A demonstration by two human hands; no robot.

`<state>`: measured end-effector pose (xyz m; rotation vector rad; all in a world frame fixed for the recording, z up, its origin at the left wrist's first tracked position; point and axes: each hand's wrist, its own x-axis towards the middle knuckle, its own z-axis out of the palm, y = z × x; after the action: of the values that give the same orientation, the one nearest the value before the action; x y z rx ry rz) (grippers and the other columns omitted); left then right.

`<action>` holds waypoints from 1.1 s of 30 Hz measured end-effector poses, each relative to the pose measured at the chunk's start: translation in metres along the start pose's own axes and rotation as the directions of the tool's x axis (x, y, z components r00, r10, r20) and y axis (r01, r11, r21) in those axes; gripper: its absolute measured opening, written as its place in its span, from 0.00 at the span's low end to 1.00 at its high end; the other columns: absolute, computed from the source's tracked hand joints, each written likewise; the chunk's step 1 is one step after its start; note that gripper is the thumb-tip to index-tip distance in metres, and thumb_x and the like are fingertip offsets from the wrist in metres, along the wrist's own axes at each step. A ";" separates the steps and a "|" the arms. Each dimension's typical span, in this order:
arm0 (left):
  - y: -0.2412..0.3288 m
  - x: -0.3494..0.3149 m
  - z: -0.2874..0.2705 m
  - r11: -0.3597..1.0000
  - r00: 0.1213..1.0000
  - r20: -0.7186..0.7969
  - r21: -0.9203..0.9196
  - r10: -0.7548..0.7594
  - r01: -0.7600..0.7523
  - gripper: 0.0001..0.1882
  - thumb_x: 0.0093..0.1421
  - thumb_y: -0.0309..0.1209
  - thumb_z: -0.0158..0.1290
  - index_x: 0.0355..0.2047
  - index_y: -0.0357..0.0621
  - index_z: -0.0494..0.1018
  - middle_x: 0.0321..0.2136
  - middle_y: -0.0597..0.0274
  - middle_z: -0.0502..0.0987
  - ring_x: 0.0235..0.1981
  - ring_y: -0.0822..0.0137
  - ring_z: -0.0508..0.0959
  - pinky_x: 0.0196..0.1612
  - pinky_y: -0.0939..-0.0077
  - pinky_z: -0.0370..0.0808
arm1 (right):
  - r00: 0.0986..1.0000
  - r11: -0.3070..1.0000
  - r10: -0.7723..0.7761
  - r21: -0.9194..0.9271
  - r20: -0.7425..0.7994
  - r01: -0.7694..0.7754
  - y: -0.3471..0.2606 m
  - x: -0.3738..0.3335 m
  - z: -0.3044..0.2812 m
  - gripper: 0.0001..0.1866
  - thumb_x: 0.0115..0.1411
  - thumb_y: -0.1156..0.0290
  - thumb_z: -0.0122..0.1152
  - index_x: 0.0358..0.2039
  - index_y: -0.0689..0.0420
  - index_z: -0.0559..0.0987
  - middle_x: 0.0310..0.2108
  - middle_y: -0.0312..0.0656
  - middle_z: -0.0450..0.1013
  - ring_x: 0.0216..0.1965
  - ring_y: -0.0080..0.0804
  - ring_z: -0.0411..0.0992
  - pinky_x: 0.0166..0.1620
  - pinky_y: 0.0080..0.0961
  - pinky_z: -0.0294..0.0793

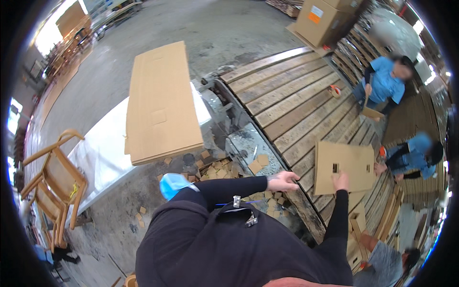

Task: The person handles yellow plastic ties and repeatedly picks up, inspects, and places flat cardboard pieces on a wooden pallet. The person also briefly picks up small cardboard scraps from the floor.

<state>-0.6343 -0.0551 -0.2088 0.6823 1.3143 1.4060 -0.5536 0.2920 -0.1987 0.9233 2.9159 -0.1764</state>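
A flat brown cardboard sheet (351, 160) with two small cut-outs lies on the slatted wooden table (277, 91) to my right. My right hand (340, 182) is on the sheet beside its nearer cut-out, fingers curled and closed on the cardboard. Beside the table's near edge is my left hand (285, 182), its fingers apart and nothing in them. At the sheet's far right end, a co-worker's hand (380, 168) is close to the cardboard; whether it grips is unclear.
Stacked cardboard sheets (162, 105) rest on a white-covered surface (100, 148) to my left, near a wooden chair (60, 186). Small cardboard squares (222, 170) litter the floor below. A tape roll (335, 91) sits on the table. Another person (385, 81) stands across from me.
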 end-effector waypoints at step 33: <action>0.031 -0.461 -0.249 0.887 -0.316 -0.870 0.243 0.379 0.393 0.18 0.53 0.32 0.60 0.38 0.34 0.68 0.33 0.49 0.76 0.36 0.57 0.77 0.42 0.67 0.72 | 0.580 0.028 -0.668 0.795 0.466 -0.606 -0.531 -0.122 0.027 0.20 0.61 0.70 0.61 0.53 0.58 0.72 0.49 0.39 0.73 0.49 0.30 0.73 0.51 0.32 0.73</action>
<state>-0.7348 -0.5642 -0.1280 -0.7538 3.1806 1.5207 -0.7595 -0.2115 -0.1661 0.3828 1.2981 -2.2743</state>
